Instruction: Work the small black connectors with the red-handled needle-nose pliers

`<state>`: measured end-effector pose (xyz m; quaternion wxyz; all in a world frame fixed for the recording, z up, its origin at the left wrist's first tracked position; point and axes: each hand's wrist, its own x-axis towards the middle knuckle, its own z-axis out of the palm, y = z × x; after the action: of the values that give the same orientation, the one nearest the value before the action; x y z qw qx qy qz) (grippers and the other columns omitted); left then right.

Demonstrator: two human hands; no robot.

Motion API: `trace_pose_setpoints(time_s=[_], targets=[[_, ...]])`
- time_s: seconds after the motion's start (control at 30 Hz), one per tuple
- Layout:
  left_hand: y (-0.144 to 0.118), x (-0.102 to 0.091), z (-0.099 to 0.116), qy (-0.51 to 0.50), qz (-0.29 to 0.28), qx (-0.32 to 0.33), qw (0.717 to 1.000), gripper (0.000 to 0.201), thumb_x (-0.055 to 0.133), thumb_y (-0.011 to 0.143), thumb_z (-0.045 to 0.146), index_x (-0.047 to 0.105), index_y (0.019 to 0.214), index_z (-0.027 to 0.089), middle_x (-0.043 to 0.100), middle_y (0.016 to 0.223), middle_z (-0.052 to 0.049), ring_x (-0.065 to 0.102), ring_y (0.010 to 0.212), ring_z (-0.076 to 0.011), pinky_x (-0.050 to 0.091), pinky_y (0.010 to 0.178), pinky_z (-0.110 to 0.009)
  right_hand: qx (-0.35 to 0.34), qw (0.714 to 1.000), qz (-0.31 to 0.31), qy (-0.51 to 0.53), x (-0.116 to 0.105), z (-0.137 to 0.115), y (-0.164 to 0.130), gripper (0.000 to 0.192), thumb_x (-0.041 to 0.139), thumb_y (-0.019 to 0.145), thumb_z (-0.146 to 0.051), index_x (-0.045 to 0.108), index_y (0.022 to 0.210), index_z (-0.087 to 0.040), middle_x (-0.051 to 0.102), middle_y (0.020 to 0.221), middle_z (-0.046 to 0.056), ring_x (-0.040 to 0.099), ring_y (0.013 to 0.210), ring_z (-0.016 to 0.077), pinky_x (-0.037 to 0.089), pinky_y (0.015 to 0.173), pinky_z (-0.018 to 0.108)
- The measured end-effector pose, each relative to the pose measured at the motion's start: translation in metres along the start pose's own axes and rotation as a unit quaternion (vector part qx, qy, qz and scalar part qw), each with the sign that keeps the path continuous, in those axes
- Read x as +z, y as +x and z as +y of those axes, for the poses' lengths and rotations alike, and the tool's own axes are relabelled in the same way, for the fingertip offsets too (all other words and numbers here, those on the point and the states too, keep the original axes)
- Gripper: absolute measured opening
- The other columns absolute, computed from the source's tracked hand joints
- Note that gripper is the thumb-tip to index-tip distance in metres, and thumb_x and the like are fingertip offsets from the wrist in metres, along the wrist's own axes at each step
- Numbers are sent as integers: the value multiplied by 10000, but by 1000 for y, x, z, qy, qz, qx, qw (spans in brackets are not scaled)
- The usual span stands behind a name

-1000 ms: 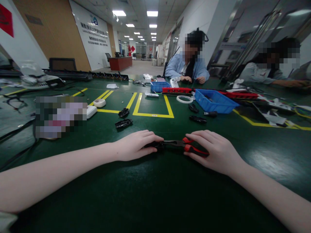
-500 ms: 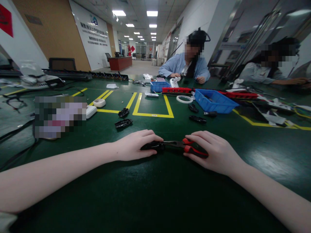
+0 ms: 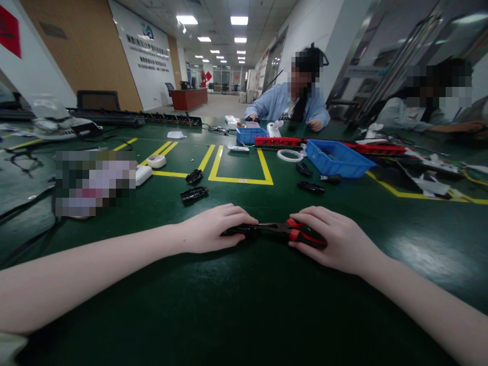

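Hands: left hand (image 3: 213,229), right hand (image 3: 335,239) gripping pliers (image 3: 282,231); green table (image 3: 244,305) bare nearby.

Light: rows of white rectangular ceiling panels (image 3: 239,21), running down the hall ahead of me, are the only visible source; they blow out to pure white. Overall level: moderately dim, colours muted.

Glare: a soft pale sheen on the dark green matte table top (image 3: 427,254) at my right; fainter reflections at far left.

Shadows: soft and shallow, gathered beneath my bare left hand (image 3: 213,230), my bare right hand (image 3: 335,239) and both forearms.

Distortion: strong wide-angle bending; walls and metal posts lean at the edges, and my forearms swell toward the lower corners.

Sharpness: centre fairly crisp; distant hall soft and slightly noisy. Pixelated blocks cover the faces and one patch at left.
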<state>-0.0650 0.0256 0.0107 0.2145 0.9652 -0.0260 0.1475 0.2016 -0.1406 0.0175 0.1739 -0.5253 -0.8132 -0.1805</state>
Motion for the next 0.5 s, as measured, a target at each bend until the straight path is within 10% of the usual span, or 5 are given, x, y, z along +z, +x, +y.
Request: trace_pose_setpoints(time_s=[0.5], targets=[[-2, 0, 1, -9, 8, 23, 1000, 402, 573, 930, 131, 549, 1326, 202, 604, 1295, -109, 564, 1175, -230, 504, 1010, -403, 35, 996, -47, 64, -1, -1, 0, 333, 621, 887, -404, 621, 1141, -189, 685, 1052, 111, 689, 870, 225, 592, 721, 354]])
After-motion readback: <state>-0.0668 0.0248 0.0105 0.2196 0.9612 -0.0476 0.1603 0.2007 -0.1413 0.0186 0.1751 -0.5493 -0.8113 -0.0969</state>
